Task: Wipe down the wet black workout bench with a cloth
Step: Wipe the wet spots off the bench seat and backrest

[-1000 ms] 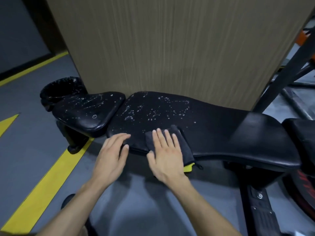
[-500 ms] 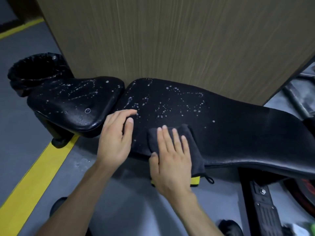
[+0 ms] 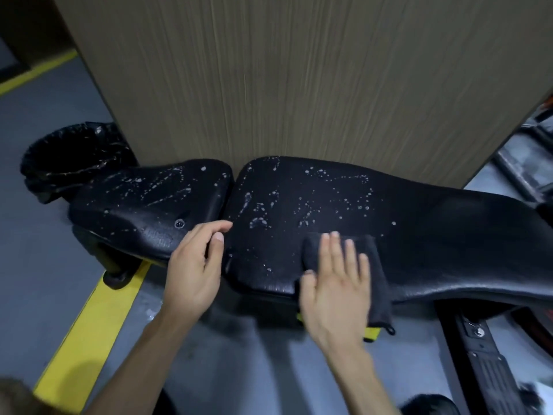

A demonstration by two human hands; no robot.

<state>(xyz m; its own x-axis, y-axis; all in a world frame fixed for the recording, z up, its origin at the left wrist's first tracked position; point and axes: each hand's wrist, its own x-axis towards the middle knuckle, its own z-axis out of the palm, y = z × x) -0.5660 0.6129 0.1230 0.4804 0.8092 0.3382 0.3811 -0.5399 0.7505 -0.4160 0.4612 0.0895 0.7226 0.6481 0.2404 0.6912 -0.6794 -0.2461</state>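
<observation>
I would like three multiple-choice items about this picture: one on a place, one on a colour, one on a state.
1. Where does the right hand rest?
A. on the cloth
B. on the floor
C. on the bin

2. What colour is the floor stripe?
A. red
B. yellow
C. white

3. How is the seat pad of the bench?
A. dry
B. covered by the cloth
C. spotted with droplets

Answers: 1 A, its flat fingers press the cloth. 2 B, the stripe is plainly yellow. 3 C, pale drops dot the pad beside the left hand.
</observation>
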